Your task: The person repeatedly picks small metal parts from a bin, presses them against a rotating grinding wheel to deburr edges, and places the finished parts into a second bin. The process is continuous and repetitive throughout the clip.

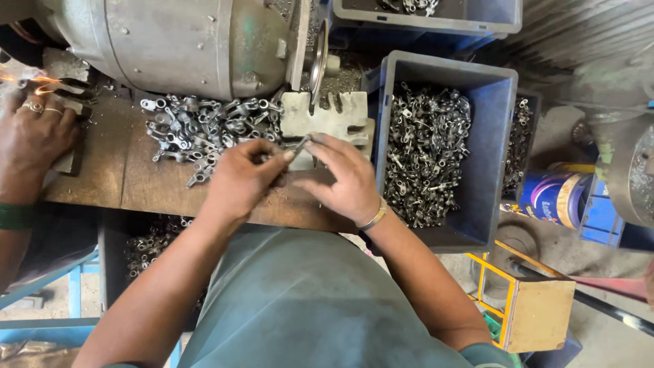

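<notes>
I have both my left hand (242, 177) and right hand (344, 178) pinched shut on a small metal fitting (298, 146), probably stiff, light and slick, best gripped at its ends.

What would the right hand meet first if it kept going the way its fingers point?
Probably the small metal part at the fingertips of the right hand, where the left hand also meets it; beyond lies the grey rest block. Depth is unclear.

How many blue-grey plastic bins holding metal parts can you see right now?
3: a large bin right of the hands, a narrower one behind its right wall, and a third at the top edge, partly cut off. More may lie outside the view.
</notes>
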